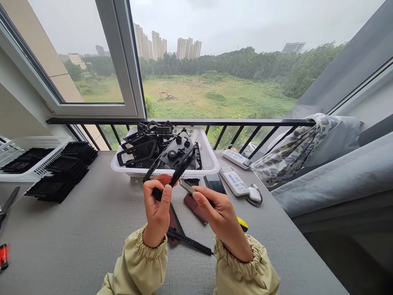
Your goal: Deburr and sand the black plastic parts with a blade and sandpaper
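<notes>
My left hand pinches a black plastic part by its near end. The part is a flat panel with a round opening and long arms, tilted up in front of the basket. Closed around a utility knife, my right hand points its metal blade left, close to the held part; I cannot tell whether they touch. A yellow end shows past the right wrist, in line with the blade. Below the hands lie a black caliper-like tool and reddish-brown sheets, partly hidden.
A white basket heaped with black plastic parts stands by the railing. Stacked black parts and another white basket are left. White labelled devices and a dark phone-like slab lie right. Scissors lie far left.
</notes>
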### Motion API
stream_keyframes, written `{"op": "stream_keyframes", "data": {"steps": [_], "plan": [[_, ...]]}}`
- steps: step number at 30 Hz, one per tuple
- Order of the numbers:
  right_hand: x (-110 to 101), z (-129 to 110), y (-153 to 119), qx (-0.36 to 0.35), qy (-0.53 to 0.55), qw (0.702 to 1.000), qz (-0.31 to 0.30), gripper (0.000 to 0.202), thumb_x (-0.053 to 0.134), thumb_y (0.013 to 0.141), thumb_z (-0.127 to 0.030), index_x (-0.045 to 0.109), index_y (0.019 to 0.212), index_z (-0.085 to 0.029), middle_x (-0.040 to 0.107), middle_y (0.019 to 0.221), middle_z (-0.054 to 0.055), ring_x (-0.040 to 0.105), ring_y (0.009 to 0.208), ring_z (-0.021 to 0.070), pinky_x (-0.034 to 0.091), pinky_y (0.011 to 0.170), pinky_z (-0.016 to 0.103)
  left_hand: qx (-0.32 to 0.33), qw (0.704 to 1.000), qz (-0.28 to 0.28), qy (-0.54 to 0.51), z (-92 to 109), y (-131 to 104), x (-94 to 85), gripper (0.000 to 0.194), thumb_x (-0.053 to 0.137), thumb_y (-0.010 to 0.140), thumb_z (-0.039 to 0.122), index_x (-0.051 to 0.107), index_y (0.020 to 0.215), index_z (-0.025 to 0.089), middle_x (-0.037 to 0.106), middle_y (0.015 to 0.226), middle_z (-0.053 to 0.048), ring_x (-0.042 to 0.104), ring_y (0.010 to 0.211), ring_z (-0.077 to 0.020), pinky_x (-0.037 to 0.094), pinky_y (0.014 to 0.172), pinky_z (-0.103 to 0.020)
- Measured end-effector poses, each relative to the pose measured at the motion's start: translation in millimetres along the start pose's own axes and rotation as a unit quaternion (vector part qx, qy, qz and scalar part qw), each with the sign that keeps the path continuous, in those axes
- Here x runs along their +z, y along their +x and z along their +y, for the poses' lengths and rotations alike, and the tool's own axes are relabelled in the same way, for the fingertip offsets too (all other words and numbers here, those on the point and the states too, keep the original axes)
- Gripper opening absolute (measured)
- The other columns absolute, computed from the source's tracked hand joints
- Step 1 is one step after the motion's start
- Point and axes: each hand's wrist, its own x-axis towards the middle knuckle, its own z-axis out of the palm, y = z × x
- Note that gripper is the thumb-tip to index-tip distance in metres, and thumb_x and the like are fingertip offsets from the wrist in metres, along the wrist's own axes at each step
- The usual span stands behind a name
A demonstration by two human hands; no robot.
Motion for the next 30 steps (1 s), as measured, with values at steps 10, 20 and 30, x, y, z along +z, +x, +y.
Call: {"op": "stream_keyframes", "data": {"steps": [10, 20, 30], "plan": [[-1, -4, 1, 0.018, 0.000, 0.996, -0.089, 0.039, 0.048, 0.096, -0.044, 0.074, 0.090, -0.016, 0.063, 0.064, 0.001, 0.054, 0.057, 0.0131, 0.043, 0.053, 0.022, 0.027, 0.998, 0.051, 0.035, -2, 6, 3.0, 0.030, 0.074, 0.078, 0.028, 0.045, 0.075, 0.021, 0.066, 0.082, 0.002, 0.063, 0.073, -0.0109, 0.050, 0.072, -0.026], [10, -5, 4, -0.009, -0.035, 0.998, -0.059, 0.032, 0.049, 0.096, -0.036, 0.074, 0.093, -0.016, 0.073, 0.076, 0.003, 0.064, 0.064, 0.0148, 0.048, 0.059, 0.022, -0.015, 0.998, 0.051, 0.019, -4, 2, -1.6, 0.027, 0.067, 0.085, 0.040, 0.049, 0.081, 0.021, 0.066, 0.091, -0.002, 0.063, 0.082, -0.0125, 0.049, 0.068, -0.024], [22, -1, 0, -0.036, -0.026, 0.999, 0.008, 0.028, 0.051, 0.095, -0.033, 0.073, 0.105, -0.018, 0.077, 0.090, 0.007, 0.070, 0.072, 0.0185, 0.055, 0.067, 0.026, -0.033, 0.999, 0.025, -0.008, -1, -1, 4.5, 0.028, 0.067, 0.085, 0.042, 0.050, 0.079, 0.021, 0.066, 0.091, -0.001, 0.064, 0.085, -0.0132, 0.053, 0.077, -0.027]]}}
